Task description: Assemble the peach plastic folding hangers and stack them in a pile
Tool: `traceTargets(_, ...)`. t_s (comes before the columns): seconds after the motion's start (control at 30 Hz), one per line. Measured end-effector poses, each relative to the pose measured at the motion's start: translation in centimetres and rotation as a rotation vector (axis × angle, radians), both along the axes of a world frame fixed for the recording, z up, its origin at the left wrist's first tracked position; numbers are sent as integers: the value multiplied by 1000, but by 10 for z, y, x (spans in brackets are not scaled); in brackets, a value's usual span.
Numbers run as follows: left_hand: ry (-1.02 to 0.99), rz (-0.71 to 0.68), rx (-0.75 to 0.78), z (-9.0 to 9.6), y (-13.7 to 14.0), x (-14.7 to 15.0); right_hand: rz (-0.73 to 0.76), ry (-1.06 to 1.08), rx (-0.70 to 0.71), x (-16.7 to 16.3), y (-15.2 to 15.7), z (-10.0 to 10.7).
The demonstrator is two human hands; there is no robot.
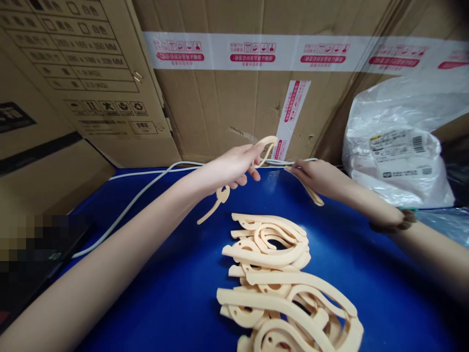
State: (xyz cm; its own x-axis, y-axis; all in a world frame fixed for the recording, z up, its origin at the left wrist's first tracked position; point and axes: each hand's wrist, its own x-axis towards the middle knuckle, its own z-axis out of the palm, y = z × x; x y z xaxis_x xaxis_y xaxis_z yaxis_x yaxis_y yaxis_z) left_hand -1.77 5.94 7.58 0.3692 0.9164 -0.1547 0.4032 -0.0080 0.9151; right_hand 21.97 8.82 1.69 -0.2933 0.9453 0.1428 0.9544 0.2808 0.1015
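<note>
My left hand (240,166) pinches a beige curved plastic hook (270,142) above the far side of the blue table. Just below that wrist shows a beige piece (222,195) with a round, holed end and a thin tail; whether it joins the hook is hidden. Closed around a slim beige hanger arm (313,194), my right hand (313,176) is to the right, the arm slanting down toward me. Between my forearms lies a pile of beige folded plastic hangers (293,305), stacked and overlapping, their curved arms mostly facing right.
The blue tabletop (176,283) meets tall cardboard boxes (227,107) at the back and left. A white cable (135,200) runs along the rear and left edge. At right sits a clear plastic bag (395,146) with a label. A dark object (47,274) is at lower left.
</note>
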Motion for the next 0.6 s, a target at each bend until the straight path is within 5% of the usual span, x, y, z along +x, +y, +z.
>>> traceTargets(0.27,-131,6,30,-10,0,6,-91,-74,120,-10,-6,-6)
traceTargets(0.37,-123,33,95,-9,-7,15,5,342,55,-20,-14,5)
traceTargets(0.47,-154,-9,128,-12,-13,22,156,964,-203,-33,-26,17)
traceTargets(0.6,-190,-83,170,-15,-16,26,154,1305,-285,-41,-36,26)
